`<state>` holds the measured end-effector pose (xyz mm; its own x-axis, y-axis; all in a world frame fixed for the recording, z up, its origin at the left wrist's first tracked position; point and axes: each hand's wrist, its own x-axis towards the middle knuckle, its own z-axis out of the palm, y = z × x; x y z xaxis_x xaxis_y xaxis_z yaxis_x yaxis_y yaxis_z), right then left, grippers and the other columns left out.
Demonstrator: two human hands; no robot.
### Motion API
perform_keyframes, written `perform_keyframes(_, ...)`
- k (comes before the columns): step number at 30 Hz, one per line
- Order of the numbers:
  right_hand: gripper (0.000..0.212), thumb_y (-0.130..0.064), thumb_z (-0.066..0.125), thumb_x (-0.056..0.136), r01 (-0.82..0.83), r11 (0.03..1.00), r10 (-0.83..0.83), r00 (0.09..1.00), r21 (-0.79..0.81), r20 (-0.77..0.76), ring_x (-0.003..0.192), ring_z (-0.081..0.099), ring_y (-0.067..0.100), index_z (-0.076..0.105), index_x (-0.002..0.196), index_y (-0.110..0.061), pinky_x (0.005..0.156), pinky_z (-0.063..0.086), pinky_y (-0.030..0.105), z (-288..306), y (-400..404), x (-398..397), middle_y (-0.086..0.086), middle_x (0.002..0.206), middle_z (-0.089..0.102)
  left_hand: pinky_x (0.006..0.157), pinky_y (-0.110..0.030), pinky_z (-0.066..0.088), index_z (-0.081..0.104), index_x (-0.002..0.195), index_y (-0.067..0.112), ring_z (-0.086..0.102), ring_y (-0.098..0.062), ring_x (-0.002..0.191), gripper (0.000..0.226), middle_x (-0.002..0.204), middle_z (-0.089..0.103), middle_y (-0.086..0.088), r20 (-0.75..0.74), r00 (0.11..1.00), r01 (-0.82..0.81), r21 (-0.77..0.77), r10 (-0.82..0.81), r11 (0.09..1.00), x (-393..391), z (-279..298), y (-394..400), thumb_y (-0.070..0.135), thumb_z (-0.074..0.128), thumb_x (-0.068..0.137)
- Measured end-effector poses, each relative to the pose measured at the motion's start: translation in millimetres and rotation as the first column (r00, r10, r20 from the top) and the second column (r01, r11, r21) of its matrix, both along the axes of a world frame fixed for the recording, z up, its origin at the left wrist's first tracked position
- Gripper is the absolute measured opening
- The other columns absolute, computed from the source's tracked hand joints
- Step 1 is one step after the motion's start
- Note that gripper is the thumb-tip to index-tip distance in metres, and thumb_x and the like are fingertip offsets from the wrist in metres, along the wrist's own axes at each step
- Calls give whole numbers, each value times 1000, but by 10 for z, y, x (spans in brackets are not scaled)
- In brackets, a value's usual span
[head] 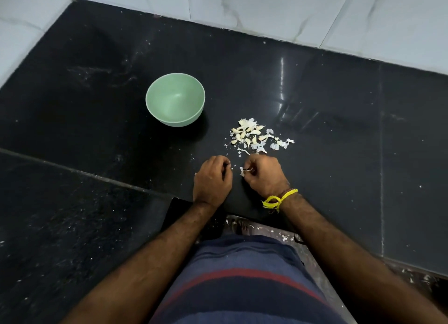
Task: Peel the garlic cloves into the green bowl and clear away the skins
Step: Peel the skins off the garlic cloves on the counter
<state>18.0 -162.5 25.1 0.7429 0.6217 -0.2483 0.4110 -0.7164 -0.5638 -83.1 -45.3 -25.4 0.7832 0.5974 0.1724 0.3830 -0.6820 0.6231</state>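
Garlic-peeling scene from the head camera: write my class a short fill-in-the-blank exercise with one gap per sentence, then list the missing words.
1. The green bowl on the black counter holds ____ garlic.
2. The pile of garlic cloves and skins lies to the ____ of the bowl.
3. The right hand pinches a small ____ piece of garlic.
4. A ____ thread is tied round the right wrist.

Missing words: no; right; white; yellow

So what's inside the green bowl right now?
Nothing visible: the green bowl shows bare inside, no cloves. Its near wall hides a little of the inside.
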Motion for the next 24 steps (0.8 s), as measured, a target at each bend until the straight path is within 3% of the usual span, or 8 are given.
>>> perform_keyframes(2, 10, -13, 66, 77, -29, 999, 28, 999, 31, 37, 74, 60, 16, 69, 85, -17, 73, 52, 27, -46, -33, -1, 0, 83, 67, 68, -34, 49, 63, 90, 17, 59, -20, 82, 7, 87, 64, 2, -5, 1000, 1, 11, -1, 1000, 8, -4, -3, 16, 68, 86)
perform_keyframes(8, 7, -9, 63, 78, -62, 997, 59, 995, 37, 75, 78, 61, 25, 65, 74, -13, 74, 53, 39, -67, -9, -52, 5, 84, 65, 69, -33, 48, 63, 91, 17, 59, -19, 82, 6, 87, 64, 2, 6, 1000, 8, 17, -8, 1000, 2, -23, 0, 15, 67, 87)
perform_keyframes(13, 9, -13, 53, 88, -171, 966, 198, 971, -193, 136, 91, 59, 35, 55, 93, -6, 75, 47, 37, 30, 104, -62, 16, 98, 63, 70, -35, 51, 64, 92, 16, 60, -21, 84, 4, 89, 65, 1, 13, 1000, 17, 15, -17, 1000, -7, -44, 1, 15, 66, 89)
perform_keyframes(18, 9, -11, 52, 87, -223, 958, 250, 958, -179, 144, 89, 59, 38, 53, 94, -5, 72, 46, 40, 12, 104, -71, 17, 98, 60, 70, -36, 51, 64, 92, 15, 61, -21, 85, 3, 90, 65, 0, 8, 1000, 21, 31, -22, 999, 0, -49, 1, 16, 66, 90)
perform_keyframes(24, 15, -5, 55, 87, -290, 923, 360, 883, -252, 302, 88, 61, 38, 55, 102, -4, 67, 47, 43, -12, 144, -195, 17, 104, 58, 72, -32, 47, 64, 92, 15, 60, -21, 84, 3, 89, 65, 0, 13, 1000, 20, 35, -20, 999, -6, -62, 4, 15, 66, 90)
